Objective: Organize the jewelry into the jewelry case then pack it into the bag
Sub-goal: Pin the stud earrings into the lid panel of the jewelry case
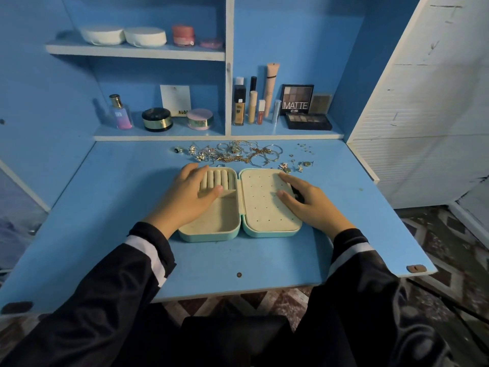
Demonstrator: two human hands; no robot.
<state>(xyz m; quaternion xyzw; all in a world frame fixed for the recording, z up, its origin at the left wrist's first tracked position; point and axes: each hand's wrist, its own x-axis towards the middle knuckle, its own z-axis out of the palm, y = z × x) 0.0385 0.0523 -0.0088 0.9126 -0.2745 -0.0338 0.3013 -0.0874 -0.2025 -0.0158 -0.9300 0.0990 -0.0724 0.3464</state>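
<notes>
A teal jewelry case (239, 233) with a cream lining lies open flat in the middle of the blue desk. Its left half has ring rolls and a tray; its right half is a panel with small holes. My left hand (189, 196) rests flat on the left half, fingers spread over the ring rolls. My right hand (308, 201) lies on the right edge of the holed panel. Neither hand holds anything. A tangled pile of jewelry (238, 153), gold and silver chains, hoops and rings, lies just behind the case. Small loose earrings (296, 164) are scattered to its right. No bag is in view.
Behind the desk (119, 234), a low shelf holds a perfume bottle (121, 112), jars, foundation tubes (254, 104) and eyeshadow palettes (304, 112). An upper shelf carries round white boxes (124, 35). A white slatted panel (423, 102) stands at the right. Patterned floor shows below the desk's front edge.
</notes>
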